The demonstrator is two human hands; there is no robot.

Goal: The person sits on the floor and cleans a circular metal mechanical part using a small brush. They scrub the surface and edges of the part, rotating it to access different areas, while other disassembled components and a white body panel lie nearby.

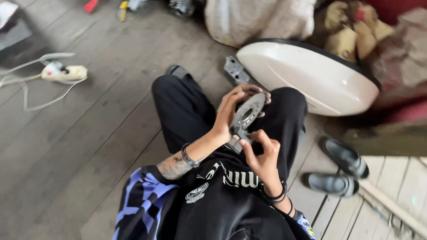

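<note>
Grey metal disc (246, 115), round with a central hole, was held tilted above the person's lap. Left hand (232, 111) gripped its upper rim, fingers curled over the edge; right hand (261, 156) pinched its lower edge, near a small metal part beneath. Beyond lay a white oval shell with a black rim (307, 76), a grey metal bracket (235, 70), and grey slippers (340, 171) on the weathered wooden floor (80, 146).
</note>
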